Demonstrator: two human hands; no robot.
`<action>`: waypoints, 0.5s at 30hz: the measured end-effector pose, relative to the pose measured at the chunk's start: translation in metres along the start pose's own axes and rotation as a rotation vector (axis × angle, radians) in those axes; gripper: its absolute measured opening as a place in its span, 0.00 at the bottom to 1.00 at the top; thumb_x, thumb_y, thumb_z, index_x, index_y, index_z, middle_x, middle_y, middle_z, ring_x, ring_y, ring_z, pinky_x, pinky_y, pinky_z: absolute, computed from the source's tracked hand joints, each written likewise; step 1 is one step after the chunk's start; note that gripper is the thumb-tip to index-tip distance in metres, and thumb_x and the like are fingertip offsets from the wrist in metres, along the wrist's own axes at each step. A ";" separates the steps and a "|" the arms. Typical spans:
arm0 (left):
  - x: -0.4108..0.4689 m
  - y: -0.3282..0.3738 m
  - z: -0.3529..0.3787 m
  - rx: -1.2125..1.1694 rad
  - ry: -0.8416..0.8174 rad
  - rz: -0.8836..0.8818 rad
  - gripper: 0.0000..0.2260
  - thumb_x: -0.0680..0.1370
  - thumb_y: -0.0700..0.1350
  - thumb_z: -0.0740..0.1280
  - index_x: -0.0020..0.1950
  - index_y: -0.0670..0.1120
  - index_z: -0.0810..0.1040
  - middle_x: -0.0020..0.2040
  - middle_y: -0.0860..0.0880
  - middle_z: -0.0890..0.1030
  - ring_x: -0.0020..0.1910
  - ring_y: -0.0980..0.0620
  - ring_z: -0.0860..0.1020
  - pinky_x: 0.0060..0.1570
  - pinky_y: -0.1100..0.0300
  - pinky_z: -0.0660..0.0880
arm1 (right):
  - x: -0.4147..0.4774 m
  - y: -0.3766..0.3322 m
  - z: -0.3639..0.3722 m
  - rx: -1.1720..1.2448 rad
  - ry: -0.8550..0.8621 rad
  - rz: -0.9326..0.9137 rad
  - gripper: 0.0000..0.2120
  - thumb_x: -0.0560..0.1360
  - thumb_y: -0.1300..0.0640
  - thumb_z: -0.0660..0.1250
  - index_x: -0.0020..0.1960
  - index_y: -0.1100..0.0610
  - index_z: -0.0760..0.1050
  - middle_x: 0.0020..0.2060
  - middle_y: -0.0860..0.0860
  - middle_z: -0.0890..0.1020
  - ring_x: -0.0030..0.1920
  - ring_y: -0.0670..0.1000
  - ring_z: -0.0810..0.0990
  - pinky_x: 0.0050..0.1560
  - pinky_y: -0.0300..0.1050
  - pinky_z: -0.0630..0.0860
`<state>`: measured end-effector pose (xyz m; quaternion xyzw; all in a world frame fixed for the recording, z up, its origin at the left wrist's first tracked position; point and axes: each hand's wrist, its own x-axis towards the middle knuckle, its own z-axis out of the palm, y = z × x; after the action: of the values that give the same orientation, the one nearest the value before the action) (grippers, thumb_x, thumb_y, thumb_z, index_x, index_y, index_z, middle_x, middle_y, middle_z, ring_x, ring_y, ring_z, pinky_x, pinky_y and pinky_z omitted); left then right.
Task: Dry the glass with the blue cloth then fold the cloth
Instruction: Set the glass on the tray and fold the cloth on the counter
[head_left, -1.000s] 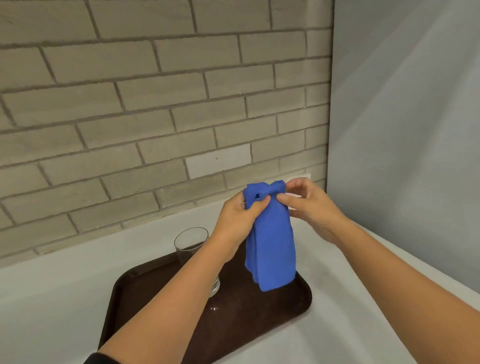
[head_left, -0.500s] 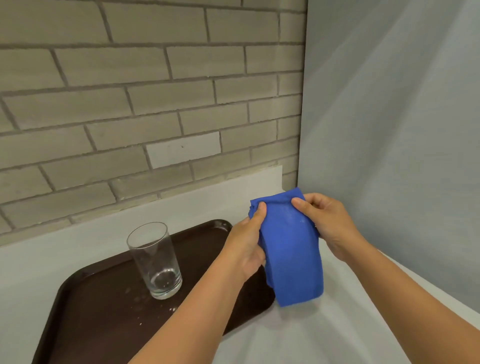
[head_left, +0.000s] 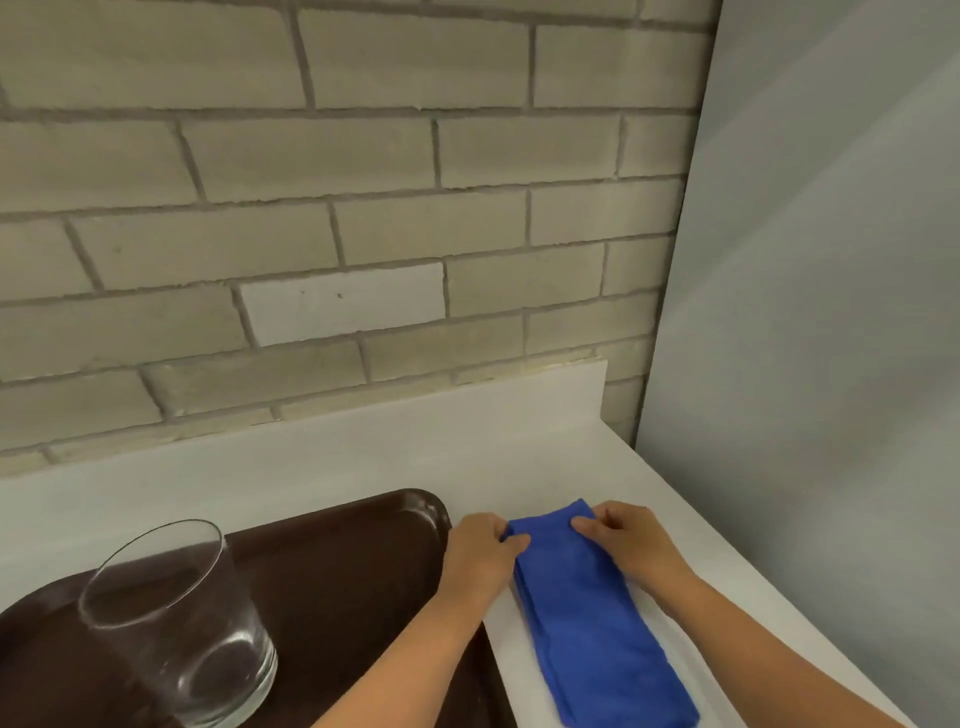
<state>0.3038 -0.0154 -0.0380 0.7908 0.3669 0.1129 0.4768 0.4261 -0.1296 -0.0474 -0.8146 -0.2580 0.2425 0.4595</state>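
Between both sets of fingers, the blue cloth (head_left: 597, 613) is lying as a long folded strip on the white worktop (head_left: 363, 462). Left hand (head_left: 480, 556) and right hand (head_left: 631, 543) are each pinching a far corner of it. Glass (head_left: 176, 623) is standing upright on the brown tray (head_left: 337, 561), left of the left fingers. Risk: layers are looking loosely stacked; uneven pulling would likely skew the next fold.
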 end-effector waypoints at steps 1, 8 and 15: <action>0.011 -0.001 -0.001 0.065 0.009 0.014 0.19 0.74 0.43 0.66 0.26 0.47 0.62 0.26 0.52 0.64 0.26 0.57 0.63 0.22 0.71 0.62 | 0.011 0.001 0.002 -0.030 -0.003 -0.006 0.12 0.72 0.53 0.65 0.34 0.59 0.71 0.31 0.53 0.74 0.32 0.50 0.70 0.34 0.41 0.66; 0.053 0.004 -0.004 0.467 0.070 0.021 0.10 0.74 0.50 0.63 0.46 0.45 0.79 0.44 0.49 0.81 0.48 0.48 0.78 0.52 0.55 0.68 | 0.058 0.011 0.004 -0.209 -0.012 -0.057 0.19 0.70 0.50 0.67 0.24 0.52 0.65 0.22 0.46 0.70 0.27 0.46 0.69 0.33 0.43 0.65; 0.068 -0.003 -0.006 0.600 0.107 -0.015 0.09 0.75 0.50 0.61 0.38 0.49 0.74 0.40 0.50 0.79 0.48 0.48 0.78 0.47 0.56 0.61 | 0.073 0.005 0.011 -0.236 -0.051 -0.087 0.04 0.70 0.48 0.66 0.40 0.47 0.75 0.38 0.45 0.80 0.42 0.48 0.78 0.48 0.48 0.75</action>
<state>0.3470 0.0359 -0.0491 0.8866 0.4140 0.0374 0.2028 0.4751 -0.0781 -0.0680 -0.8446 -0.3312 0.2109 0.3640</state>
